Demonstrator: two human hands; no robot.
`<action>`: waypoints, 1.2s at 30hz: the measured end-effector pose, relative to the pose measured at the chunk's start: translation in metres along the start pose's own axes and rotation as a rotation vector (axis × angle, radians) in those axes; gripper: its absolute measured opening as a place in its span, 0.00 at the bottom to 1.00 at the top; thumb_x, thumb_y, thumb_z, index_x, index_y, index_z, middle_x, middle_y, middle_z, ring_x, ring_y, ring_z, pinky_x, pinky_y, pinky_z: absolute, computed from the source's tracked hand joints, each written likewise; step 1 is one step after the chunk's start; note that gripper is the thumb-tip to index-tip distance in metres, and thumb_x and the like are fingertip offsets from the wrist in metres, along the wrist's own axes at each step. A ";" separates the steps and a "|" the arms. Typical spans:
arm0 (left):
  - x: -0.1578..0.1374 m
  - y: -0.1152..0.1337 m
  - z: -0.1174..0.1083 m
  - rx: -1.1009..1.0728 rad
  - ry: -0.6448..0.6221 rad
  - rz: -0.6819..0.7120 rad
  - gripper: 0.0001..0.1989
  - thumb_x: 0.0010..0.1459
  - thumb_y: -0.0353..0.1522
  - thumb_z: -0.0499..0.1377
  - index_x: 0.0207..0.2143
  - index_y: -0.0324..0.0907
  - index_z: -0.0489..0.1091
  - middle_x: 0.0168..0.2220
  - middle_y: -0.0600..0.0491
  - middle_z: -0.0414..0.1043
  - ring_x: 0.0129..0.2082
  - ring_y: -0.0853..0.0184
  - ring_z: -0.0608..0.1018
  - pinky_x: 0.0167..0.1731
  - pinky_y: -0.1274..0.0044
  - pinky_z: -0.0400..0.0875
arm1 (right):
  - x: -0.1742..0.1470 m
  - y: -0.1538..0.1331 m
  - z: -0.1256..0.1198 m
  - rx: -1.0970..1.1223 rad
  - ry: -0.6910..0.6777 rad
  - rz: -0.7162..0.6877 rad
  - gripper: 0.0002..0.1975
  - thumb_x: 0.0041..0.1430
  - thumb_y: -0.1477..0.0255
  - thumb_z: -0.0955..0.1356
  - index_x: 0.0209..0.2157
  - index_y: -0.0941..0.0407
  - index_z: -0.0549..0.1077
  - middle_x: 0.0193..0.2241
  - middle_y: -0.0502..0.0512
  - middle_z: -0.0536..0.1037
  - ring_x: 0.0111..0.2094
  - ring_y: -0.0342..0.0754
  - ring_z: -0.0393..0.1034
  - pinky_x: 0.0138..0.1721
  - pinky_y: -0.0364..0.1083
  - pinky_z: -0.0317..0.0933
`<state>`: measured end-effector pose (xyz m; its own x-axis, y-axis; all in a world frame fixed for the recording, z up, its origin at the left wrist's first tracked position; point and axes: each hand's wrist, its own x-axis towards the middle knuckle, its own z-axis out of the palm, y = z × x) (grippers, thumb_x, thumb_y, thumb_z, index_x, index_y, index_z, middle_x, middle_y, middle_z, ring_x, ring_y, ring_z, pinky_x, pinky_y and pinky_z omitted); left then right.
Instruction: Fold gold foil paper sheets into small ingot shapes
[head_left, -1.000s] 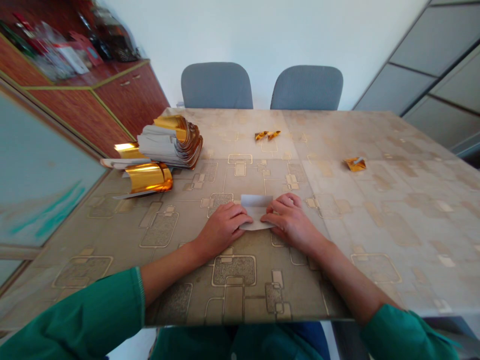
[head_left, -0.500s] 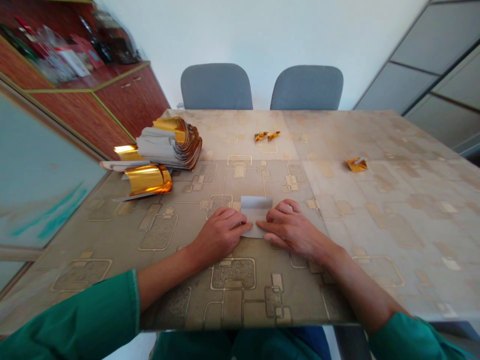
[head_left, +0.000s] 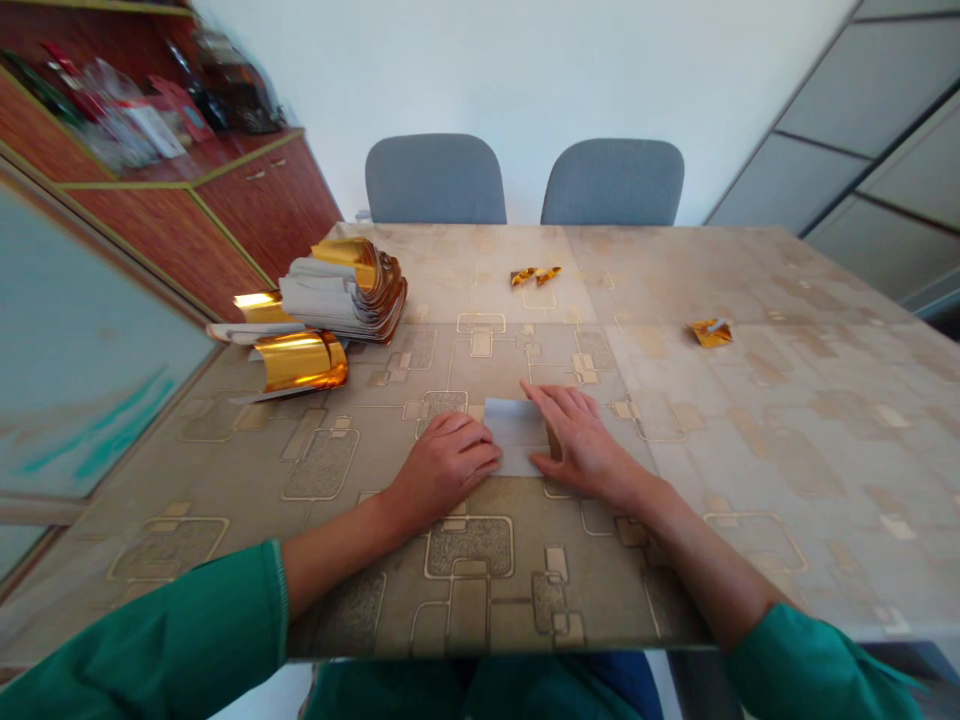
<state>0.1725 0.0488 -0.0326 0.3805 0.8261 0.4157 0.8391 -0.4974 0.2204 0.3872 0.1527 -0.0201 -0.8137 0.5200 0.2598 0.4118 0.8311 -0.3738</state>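
Note:
A small pale sheet of paper (head_left: 515, 437) with a crosswise crease lies on the patterned tablecloth in front of me. My left hand (head_left: 455, 452) rests at its left edge, fingers bent and close together, pinning the paper there. At the right edge is my right hand (head_left: 574, 435), its thumb and forefinger spread apart beside the sheet. Its forefinger reaches over the sheet's upper right corner, and the thumb tip is by the lower right part. Whether the right fingertips touch the paper I cannot tell.
Stacked gold-and-white foil papers (head_left: 341, 290) stand at the left, with a curled gold sheet (head_left: 304, 360) in front. Small folded gold pieces (head_left: 535, 276) lie farther back, another gold piece (head_left: 710, 333) to the right. Two grey chairs (head_left: 436, 180) stand beyond the table (head_left: 787, 450).
My right hand has opened: its forefinger has swung from the paper's lower middle up to the upper right, uncovering more of the sheet. The left hand stays nearly in place.

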 end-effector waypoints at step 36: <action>-0.002 0.002 -0.002 0.150 -0.103 0.043 0.11 0.67 0.29 0.53 0.49 0.40 0.70 0.42 0.49 0.74 0.43 0.62 0.74 0.52 0.63 0.66 | -0.008 -0.003 -0.011 -0.204 -0.042 -0.143 0.07 0.66 0.70 0.67 0.38 0.51 0.78 0.33 0.51 0.78 0.39 0.49 0.66 0.51 0.53 0.50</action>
<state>0.1727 0.0459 -0.0309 0.4488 0.8312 0.3282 0.8667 -0.4944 0.0669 0.3969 0.1480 -0.0107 -0.8842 0.3889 0.2588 0.3618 0.9205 -0.1474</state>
